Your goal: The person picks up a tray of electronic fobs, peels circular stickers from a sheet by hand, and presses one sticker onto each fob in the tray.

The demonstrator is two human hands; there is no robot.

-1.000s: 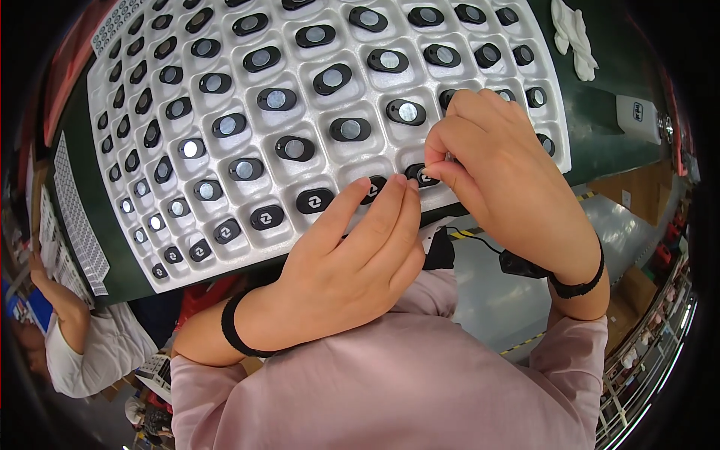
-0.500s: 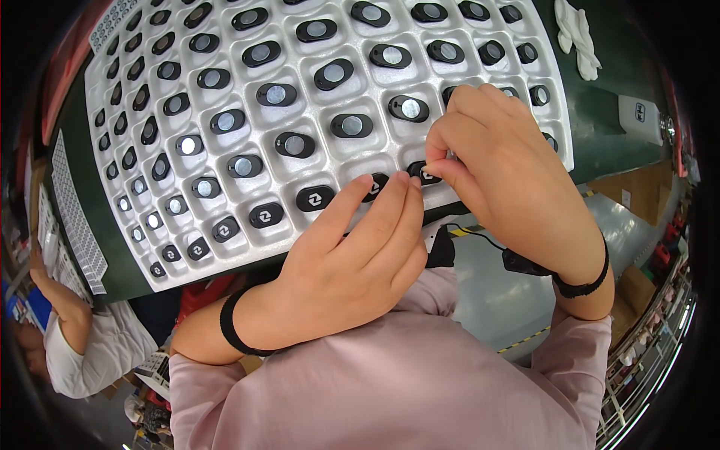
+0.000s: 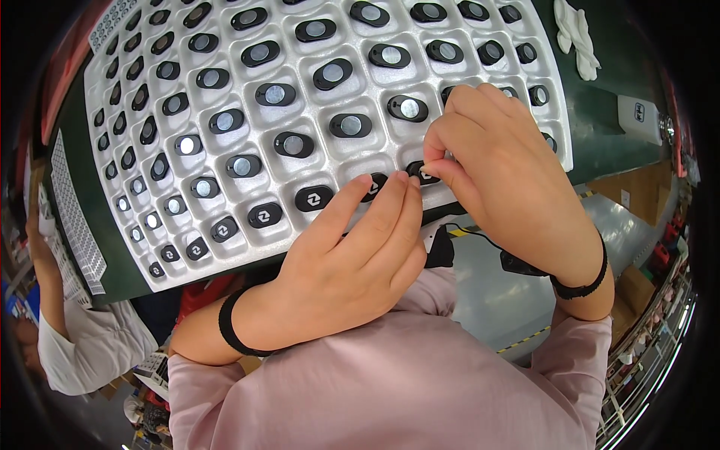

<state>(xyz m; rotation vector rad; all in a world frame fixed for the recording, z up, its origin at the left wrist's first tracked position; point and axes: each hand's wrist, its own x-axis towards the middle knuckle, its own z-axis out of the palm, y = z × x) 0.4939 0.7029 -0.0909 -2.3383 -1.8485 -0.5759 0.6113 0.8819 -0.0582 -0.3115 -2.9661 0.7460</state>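
A white moulded tray (image 3: 259, 241) holds many small black oval pieces, one to a compartment. Most show a round silver disc; those along the near row carry a white mark instead. My left hand (image 3: 352, 259) lies over the near edge with its fingers stretched out, fingertips at a black oval piece (image 3: 417, 169) and partly covering its left neighbour. From the right, my right hand (image 3: 499, 157) meets that same piece with thumb and forefinger pinched together at its face. Whatever sits in the pinch is hidden or too small to make out.
Under the tray is a dark green table (image 3: 600, 150). White gloves (image 3: 576, 39) and a white bottle (image 3: 640, 120) lie to its right. Sheets of round stickers (image 3: 79, 217) rest at the left, where a co-worker's arm (image 3: 49, 281) reaches in. A black cable (image 3: 480, 234) hangs near my right wrist.
Both my hands hold almost the same place at the near-row piece. At the far left the co-worker's forearm has swung to a more upright position.
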